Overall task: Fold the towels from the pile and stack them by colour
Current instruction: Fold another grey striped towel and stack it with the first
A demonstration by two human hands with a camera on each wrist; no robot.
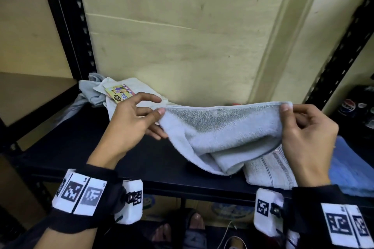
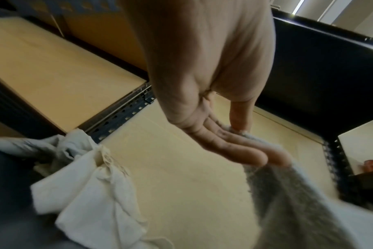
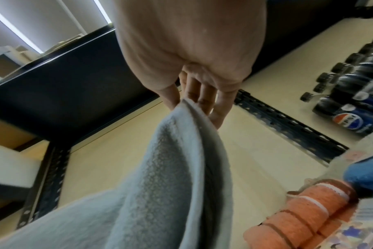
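Behind the left hand (image 1: 129, 121), a towel's label (image 1: 120, 93) reads "Face Towel".

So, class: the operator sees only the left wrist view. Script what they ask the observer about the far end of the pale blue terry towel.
Operator: Who holds the far end?
Observer: The right hand pinches the pale blue terry towel there.
Operator: Any folded ones?
Observer: A white striped folded towel lies on the black shelf below that hand.
Operator: Other colours?
Observer: An orange striped towel beside a blue towel.
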